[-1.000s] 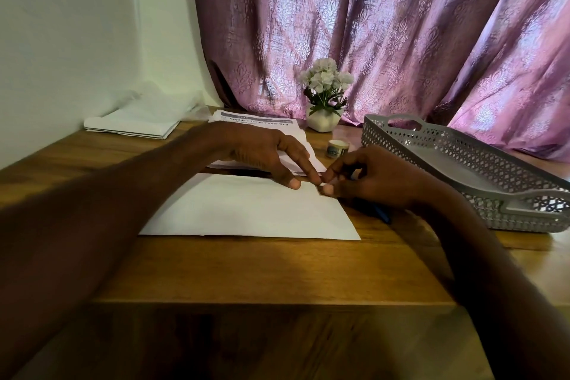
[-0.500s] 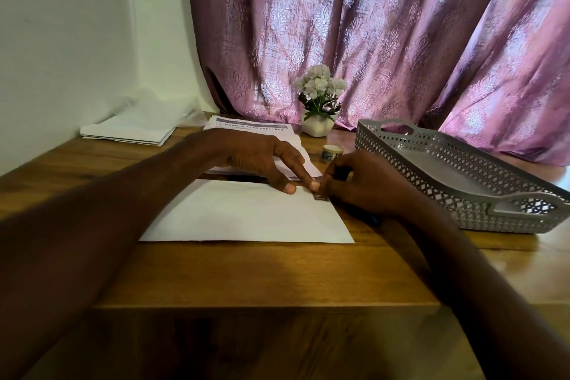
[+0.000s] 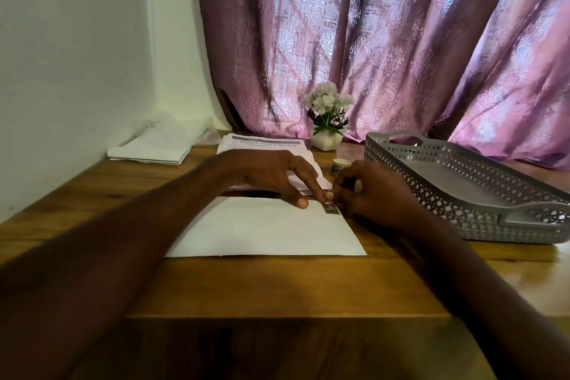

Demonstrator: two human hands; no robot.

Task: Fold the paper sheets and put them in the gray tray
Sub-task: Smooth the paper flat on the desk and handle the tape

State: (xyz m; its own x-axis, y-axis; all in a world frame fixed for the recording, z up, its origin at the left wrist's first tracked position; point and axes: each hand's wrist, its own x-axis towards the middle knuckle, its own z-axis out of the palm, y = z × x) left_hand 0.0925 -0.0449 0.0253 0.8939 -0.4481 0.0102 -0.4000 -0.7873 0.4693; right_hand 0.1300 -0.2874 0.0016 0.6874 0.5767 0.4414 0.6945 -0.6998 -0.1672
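The folded sheet is lying on the surface left of the tray. The left hand is pressing flat-fingered to steady it while the right hand is pinching a sticker onto its far corner.

Both forearms reach forward from near corners, converging at centre. Left hand palm down, fingers straight, slanting right; index and middle fingertips pressed flat downward. Right hand just beside it, back of hand facing camera, fingers curled inward, thumb and index tips meeting in pinch near left fingertips. Hands nearly touching. Wrists low, both arms bare.
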